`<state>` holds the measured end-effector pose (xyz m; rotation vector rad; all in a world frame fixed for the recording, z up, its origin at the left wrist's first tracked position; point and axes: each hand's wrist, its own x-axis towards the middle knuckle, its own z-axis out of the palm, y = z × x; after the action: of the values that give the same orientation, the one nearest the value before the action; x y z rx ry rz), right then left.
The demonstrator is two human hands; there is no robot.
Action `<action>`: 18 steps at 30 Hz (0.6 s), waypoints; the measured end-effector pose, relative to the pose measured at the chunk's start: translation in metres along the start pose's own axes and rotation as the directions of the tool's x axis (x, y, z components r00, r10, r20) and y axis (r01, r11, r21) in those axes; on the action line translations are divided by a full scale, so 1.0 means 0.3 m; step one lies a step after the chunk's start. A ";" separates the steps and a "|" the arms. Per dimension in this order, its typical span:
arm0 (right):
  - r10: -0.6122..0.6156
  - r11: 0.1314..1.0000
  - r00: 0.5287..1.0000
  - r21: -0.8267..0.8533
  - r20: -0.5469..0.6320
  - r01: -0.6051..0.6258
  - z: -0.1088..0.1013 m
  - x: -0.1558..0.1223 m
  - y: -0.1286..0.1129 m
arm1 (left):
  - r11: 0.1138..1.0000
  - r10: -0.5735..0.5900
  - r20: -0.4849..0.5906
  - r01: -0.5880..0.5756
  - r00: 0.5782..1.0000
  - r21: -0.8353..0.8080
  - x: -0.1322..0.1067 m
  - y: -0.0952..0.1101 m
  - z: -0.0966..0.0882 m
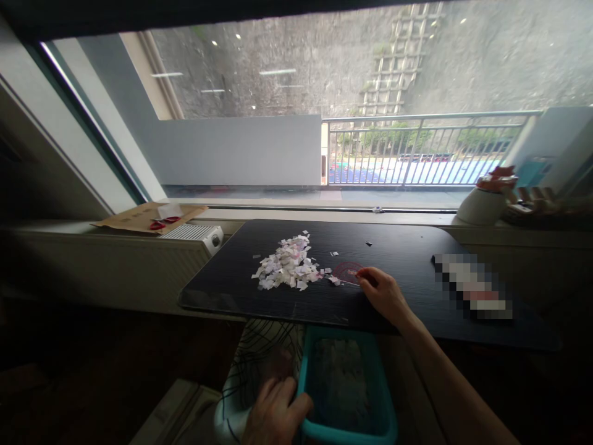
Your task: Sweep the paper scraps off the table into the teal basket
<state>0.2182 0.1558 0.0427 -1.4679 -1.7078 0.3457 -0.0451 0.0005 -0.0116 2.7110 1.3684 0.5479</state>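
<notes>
Just right of the paper pile [290, 264], a red half-round protractor [345, 272] lies over the dark worktop [403, 247], its right end pinched between the thumb and fingers of the right hand [380, 292], with a few loose scraps [335, 280] between it and the pile. Nearer the wearer than the pile, below the worktop's edge, the left hand [277, 409] has its thumb at the left rim of a teal tub [388, 411] holding pale, dim contents; whether it grips the rim, I cannot tell. Beyond the pile to the left, red-handled scissors [158, 225] rest on brown paper [132, 217], and a white pot [480, 205] stands far to its right, near the window.

Turquoise tub [354, 432], whitish scraps [291, 262], black tabletop [222, 272]
</notes>
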 end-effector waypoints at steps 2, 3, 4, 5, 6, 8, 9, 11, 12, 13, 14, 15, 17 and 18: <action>0.009 1.000 1.000 -0.003 -0.007 -0.009 0.000 -0.001 -0.004 | 1.000 0.005 0.003 -0.005 1.000 0.014 -0.005 -0.004 0.016; 0.012 1.000 1.000 -0.007 -0.009 -0.013 0.001 -0.001 -0.006 | 1.000 0.006 0.001 -0.006 1.000 0.023 -0.007 -0.007 0.027; 0.013 1.000 1.000 -0.010 -0.006 -0.013 0.002 -0.002 -0.008 | 0.999 0.008 0.001 -0.008 1.000 0.035 -0.009 -0.011 0.037; 0.011 1.000 1.000 -0.013 0.002 -0.011 0.002 -0.003 -0.011 | 0.999 0.009 0.001 -0.009 1.000 0.050 -0.010 -0.016 0.048; 0.006 1.000 1.000 -0.013 0.013 -0.006 0.001 -0.006 -0.013 | 0.998 0.009 0.000 -0.009 1.000 0.066 -0.010 -0.020 0.059; -0.002 1.000 0.999 -0.007 0.033 0.002 -0.002 -0.011 -0.016 | 0.996 0.007 -0.004 -0.007 1.000 0.089 -0.011 -0.028 0.078; -0.002 1.000 0.999 -0.003 0.035 0.002 -0.003 -0.013 -0.015 | 0.996 0.006 -0.005 -0.006 1.000 0.089 -0.012 -0.031 0.086; 0.006 1.000 1.000 -0.004 0.021 -0.005 -0.004 -0.006 -0.010 | 0.997 0.006 -0.010 -0.006 1.000 0.076 -0.014 -0.036 0.099; 0.011 1.000 1.000 -0.010 0.009 -0.010 -0.002 0.004 -0.005 | 0.997 0.009 -0.016 -0.008 1.000 0.071 -0.015 -0.037 0.103; 0.014 1.000 1.000 -0.019 -0.003 -0.014 0.002 0.020 0.001 | 0.998 0.012 -0.022 -0.010 1.000 0.069 -0.017 -0.038 0.108; 0.014 0.999 1.000 -0.031 -0.013 -0.015 0.008 0.041 0.007 | 0.997 0.015 -0.029 -0.012 0.999 0.074 -0.019 -0.039 0.111; 0.012 0.999 1.000 -0.044 -0.021 -0.013 0.015 0.066 0.013 | 0.996 0.018 -0.034 -0.015 0.999 0.087 -0.020 -0.040 0.114; -0.001 0.997 1.000 -0.071 -0.027 -0.001 0.034 0.123 0.023 | 0.992 0.032 -0.037 -0.027 0.999 0.125 -0.023 -0.043 0.118; -0.011 0.996 1.000 -0.084 -0.027 0.008 0.043 0.150 0.026 | 0.989 0.040 -0.035 -0.035 0.999 0.144 -0.023 -0.045 0.119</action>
<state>0.2156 0.2029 0.0478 -1.5175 -1.7250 0.2507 -0.0472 0.0070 -0.0498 2.8587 1.4207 0.5253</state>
